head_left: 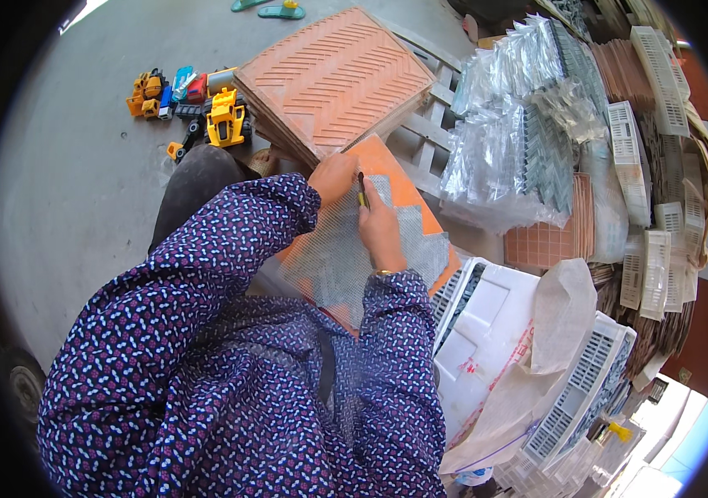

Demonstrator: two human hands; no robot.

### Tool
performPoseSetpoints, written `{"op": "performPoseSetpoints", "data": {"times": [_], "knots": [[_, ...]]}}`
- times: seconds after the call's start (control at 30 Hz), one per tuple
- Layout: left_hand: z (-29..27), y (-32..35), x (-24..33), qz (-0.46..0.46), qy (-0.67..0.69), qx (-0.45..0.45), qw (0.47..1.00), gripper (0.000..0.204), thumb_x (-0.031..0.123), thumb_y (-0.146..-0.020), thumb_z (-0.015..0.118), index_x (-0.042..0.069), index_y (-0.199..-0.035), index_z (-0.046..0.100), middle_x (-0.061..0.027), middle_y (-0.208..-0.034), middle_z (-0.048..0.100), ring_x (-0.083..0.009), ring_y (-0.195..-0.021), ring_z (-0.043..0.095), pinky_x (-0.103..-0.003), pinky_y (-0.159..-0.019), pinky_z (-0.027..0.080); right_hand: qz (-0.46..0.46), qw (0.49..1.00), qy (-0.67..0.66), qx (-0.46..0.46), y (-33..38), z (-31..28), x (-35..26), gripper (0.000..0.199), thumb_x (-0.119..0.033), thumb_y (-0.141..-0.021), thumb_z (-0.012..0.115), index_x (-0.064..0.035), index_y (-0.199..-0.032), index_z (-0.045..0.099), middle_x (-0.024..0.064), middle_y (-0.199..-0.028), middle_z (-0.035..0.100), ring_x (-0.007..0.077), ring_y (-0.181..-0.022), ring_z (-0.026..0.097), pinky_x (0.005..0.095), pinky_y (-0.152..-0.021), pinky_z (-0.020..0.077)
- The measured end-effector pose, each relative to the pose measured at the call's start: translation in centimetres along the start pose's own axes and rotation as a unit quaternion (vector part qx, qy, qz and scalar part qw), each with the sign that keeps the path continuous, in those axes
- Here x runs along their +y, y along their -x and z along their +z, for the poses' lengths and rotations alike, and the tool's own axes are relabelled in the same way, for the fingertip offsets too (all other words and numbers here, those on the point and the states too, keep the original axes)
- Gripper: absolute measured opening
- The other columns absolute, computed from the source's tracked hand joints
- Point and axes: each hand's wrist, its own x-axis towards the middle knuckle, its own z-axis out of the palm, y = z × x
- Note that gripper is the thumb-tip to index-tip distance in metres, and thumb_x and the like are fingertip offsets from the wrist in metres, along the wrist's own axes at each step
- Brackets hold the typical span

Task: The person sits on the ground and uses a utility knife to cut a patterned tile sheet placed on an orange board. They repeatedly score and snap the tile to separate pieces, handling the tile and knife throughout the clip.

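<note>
An orange board (389,176) lies tilted in front of me, with pieces of grey mesh sheet (329,253) over much of it. My right hand (381,231) is closed around a slim tool with a dark and yellow handle (362,191), perhaps a utility knife; its tip is too small to make out. Close to the tool, at the board's upper left edge, my left hand (335,178) rests with its fingers curled together. What those fingers pinch, if anything, is hidden.
A stack of ridged orange tiles (333,79) stands just beyond the board. Toy trucks (225,118) sit on the floor at the left. To the right are plastic-wrapped grey mesh stacks (495,149), a white crate (578,390) and a white foam box (487,319).
</note>
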Motion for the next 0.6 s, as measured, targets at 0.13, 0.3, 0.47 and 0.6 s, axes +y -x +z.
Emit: {"op": "performPoseSetpoints", "data": {"times": [0.13,0.3,0.47,0.6], "knots": [[-0.7,-0.1,1.1,-0.009,-0.010,-0.031,0.999,0.012,0.009,-0.075,0.054,-0.003,-0.076,0.058,-0.0219,-0.076,0.059,-0.0370,-0.076,0.058,-0.044,-0.065,0.046,-0.001,1.000,-0.001,-0.013,0.4,-0.2,0.7,0.051,-0.007,-0.079,0.052,-0.0123,-0.128,0.041,0.0262,-0.084,0.059,0.0407,-0.073,0.058,0.0454,-0.066,0.0457],[-1.0,0.1,0.8,0.007,0.022,-0.018,1.000,0.013,0.010,-0.074,0.058,-0.001,-0.081,0.059,-0.0218,-0.078,0.060,-0.0370,-0.077,0.058,-0.043,-0.068,0.046,0.108,0.991,-0.078,0.004,0.9,1.2,2.0,0.033,-0.014,-0.084,0.051,0.0022,-0.113,0.047,0.0196,-0.076,0.062,0.0293,-0.064,0.063,0.0395,-0.062,0.0497],[-1.4,-0.6,-0.5,0.035,0.008,-0.069,0.997,0.016,0.011,-0.072,0.060,0.000,-0.084,0.059,-0.0206,-0.078,0.060,-0.0363,-0.076,0.059,-0.041,-0.068,0.047,0.102,0.993,-0.058,0.015,0.8,2.1,2.7,0.023,-0.018,-0.086,0.051,0.0038,-0.093,0.049,0.0130,-0.063,0.059,0.0224,-0.051,0.060,0.0352,-0.049,0.0469],[-1.2,-0.1,-0.2,0.023,0.016,-0.067,0.997,0.013,0.011,-0.074,0.058,0.000,-0.081,0.058,-0.0203,-0.074,0.060,-0.0366,-0.074,0.059,-0.042,-0.066,0.046,0.166,0.980,-0.109,-0.027,0.7,0.9,2.0,0.025,-0.022,-0.085,0.051,0.0015,-0.092,0.049,0.0255,-0.077,0.059,0.0420,-0.074,0.057,0.0492,-0.064,0.0436]]}}
